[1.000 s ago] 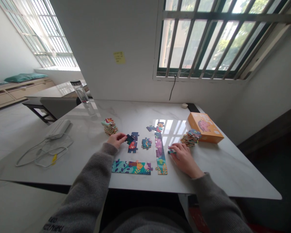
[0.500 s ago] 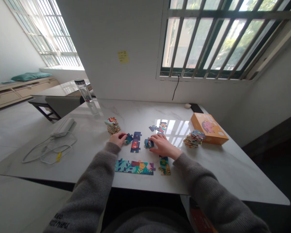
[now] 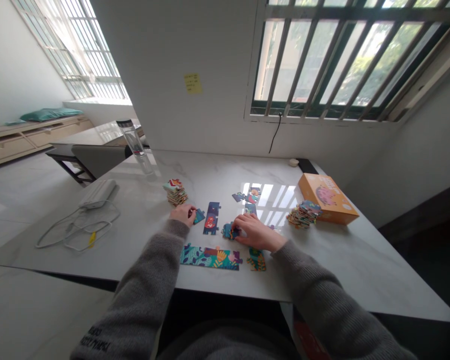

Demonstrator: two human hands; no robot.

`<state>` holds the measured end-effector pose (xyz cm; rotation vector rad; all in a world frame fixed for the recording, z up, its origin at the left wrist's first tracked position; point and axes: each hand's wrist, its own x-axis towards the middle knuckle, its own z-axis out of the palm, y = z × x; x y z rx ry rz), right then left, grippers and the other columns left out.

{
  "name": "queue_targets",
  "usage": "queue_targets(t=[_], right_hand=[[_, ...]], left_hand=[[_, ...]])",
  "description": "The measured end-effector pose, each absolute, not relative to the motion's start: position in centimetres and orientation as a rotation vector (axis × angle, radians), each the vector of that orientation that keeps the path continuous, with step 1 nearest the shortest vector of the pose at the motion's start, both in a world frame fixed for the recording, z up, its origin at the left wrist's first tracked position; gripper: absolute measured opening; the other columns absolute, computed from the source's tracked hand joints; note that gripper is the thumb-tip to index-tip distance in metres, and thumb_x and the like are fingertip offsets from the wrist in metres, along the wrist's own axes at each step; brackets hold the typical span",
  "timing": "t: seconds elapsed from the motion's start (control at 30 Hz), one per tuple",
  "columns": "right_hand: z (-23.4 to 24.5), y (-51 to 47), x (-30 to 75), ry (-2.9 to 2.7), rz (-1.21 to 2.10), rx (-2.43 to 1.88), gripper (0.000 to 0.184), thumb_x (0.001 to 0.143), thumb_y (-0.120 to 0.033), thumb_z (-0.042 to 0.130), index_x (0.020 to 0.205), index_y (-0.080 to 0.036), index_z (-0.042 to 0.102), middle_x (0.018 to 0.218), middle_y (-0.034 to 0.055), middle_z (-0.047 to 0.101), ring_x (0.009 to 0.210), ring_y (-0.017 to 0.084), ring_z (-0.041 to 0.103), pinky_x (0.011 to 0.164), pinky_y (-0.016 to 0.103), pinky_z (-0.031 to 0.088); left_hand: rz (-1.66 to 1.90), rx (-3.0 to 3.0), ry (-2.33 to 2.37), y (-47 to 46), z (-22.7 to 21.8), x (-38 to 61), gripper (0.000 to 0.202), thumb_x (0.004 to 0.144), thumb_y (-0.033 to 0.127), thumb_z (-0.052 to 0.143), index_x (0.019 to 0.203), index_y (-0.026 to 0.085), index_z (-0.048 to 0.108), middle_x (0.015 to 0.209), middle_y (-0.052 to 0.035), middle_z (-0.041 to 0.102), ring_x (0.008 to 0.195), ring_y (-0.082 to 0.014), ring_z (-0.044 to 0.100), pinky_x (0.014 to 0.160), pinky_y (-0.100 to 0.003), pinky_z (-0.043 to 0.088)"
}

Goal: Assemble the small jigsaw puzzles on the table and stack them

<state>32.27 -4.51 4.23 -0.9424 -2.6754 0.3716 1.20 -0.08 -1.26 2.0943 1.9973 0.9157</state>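
My left hand (image 3: 182, 214) pinches a dark blue puzzle piece (image 3: 199, 216) on the white marble table (image 3: 142, 220), just left of a joined blue strip of pieces (image 3: 211, 218). My right hand (image 3: 255, 232) lies over the upright puzzle column and its fingertips grip a small colourful cluster of pieces (image 3: 228, 231). A finished leafy bottom row (image 3: 210, 257) lies near the table's front edge, with the column's lower end (image 3: 257, 260) showing beside it. A few loose joined pieces (image 3: 247, 194) sit farther back.
Two stacks of loose pieces stand on the table, one at the left (image 3: 175, 192) and one at the right (image 3: 303, 213) beside the orange puzzle box (image 3: 328, 198). A white adapter with cable (image 3: 97, 193) and a clear bottle (image 3: 133, 141) are at the far left.
My right hand moved from the right of the puzzle column leftwards across it onto the small cluster. My left hand stayed on its piece. The view shifted slightly.
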Motion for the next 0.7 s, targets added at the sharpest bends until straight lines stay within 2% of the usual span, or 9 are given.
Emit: queue_targets(t=[0.13, 0.3, 0.47, 0.6, 0.7], right_hand=[[4.0, -3.9, 33.0, -2.574, 0.393, -0.963, 0.023, 0.087, -0.023, 0.068, 0.109, -0.023, 0.060, 0.108, 0.0064, 0.066, 0.104, 0.023, 0.058, 0.093, 0.038, 0.042], [3.6, -2.9, 34.4, -2.388, 0.250, -1.166, 0.022, 0.090, -0.024, 0.066, 0.111, -0.022, 0.060, 0.113, 0.0093, 0.065, 0.108, 0.027, 0.057, 0.094, 0.042, 0.042], [3.5, -2.8, 34.5, -2.430, 0.146, -1.233, 0.025, 0.090, -0.026, 0.065, 0.115, -0.023, 0.061, 0.113, 0.0097, 0.066, 0.108, 0.029, 0.056, 0.094, 0.044, 0.042], [3.6, -3.0, 34.4, -2.439, 0.106, -1.279, 0.026, 0.091, -0.027, 0.064, 0.116, -0.023, 0.061, 0.113, 0.0102, 0.066, 0.108, 0.030, 0.055, 0.093, 0.044, 0.043], [3.6, -3.0, 34.6, -2.428, 0.144, -1.295, 0.026, 0.093, -0.027, 0.062, 0.118, -0.022, 0.061, 0.113, 0.0105, 0.065, 0.109, 0.030, 0.054, 0.094, 0.044, 0.045]], left_hand=[[0.859, 2.187, 2.038, -0.2, -1.4, 1.4, 0.016, 0.081, 0.028, 0.057, 0.081, 0.020, 0.071, 0.083, -0.0094, 0.067, 0.081, -0.0252, 0.059, 0.079, -0.035, 0.046], [0.819, 2.281, 2.053, -0.2, -1.9, 1.2, 0.018, 0.084, 0.026, 0.054, 0.085, 0.019, 0.071, 0.082, -0.0092, 0.063, 0.080, -0.0252, 0.058, 0.079, -0.035, 0.046], [0.821, 2.345, 2.022, -0.9, -0.8, 1.6, 0.018, 0.085, 0.025, 0.055, 0.091, 0.019, 0.071, 0.087, -0.0090, 0.062, 0.089, -0.0265, 0.057, 0.084, -0.036, 0.045], [0.848, 2.475, 1.665, -2.3, 1.0, 3.9, 0.021, 0.087, 0.032, 0.059, 0.100, 0.020, 0.071, 0.098, -0.0088, 0.065, 0.099, -0.0277, 0.055, 0.092, -0.040, 0.043], [0.654, 2.593, 1.286, -3.4, 1.6, 6.2, 0.026, 0.083, 0.037, 0.067, 0.105, 0.024, 0.070, 0.112, -0.0075, 0.065, 0.106, -0.0282, 0.053, 0.094, -0.042, 0.042]])
